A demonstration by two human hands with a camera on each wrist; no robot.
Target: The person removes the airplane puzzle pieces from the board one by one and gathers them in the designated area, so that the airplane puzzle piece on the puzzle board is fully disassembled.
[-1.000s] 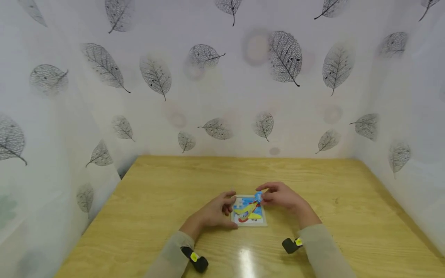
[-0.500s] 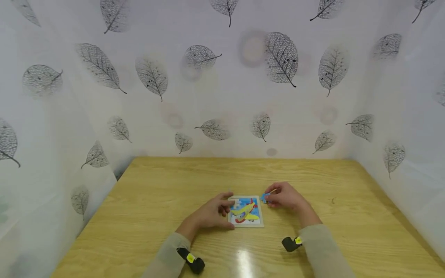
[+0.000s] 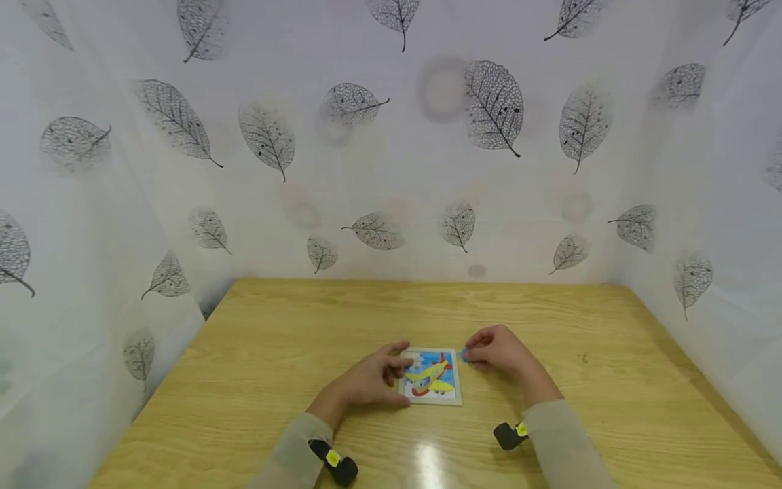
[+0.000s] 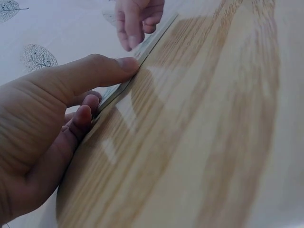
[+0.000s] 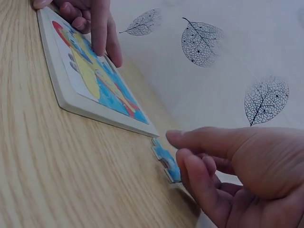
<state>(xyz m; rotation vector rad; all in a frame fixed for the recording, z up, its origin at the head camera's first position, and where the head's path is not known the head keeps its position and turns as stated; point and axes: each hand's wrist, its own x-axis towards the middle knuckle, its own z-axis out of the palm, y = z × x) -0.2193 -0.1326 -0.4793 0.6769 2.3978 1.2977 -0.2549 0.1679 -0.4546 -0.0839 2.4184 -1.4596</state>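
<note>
A square jigsaw puzzle (image 3: 431, 377) in a pale frame lies on the table; its picture is a yellow and red airplane on blue. My left hand (image 3: 373, 377) holds the frame at its left side. Its thumb (image 4: 124, 65) lies on the near edge, while two fingers reach over the picture, covering its upper left part. Just off the frame's far right corner, my right hand (image 3: 501, 353) pinches a small blue puzzle piece (image 5: 164, 159) between thumb and fingers. The piece is tilted, close over the wood, and partly hidden by the fingertips.
The wooden table (image 3: 293, 319) extends around the puzzle on all sides. White curtains with a leaf print (image 3: 493, 105) stand behind it and along both sides. A black camera (image 3: 510, 435) is worn on each wrist.
My right hand has moved the blue piece from over the puzzle's far right corner to the right, off the frame, and lower. My left hand stays at the frame.
</note>
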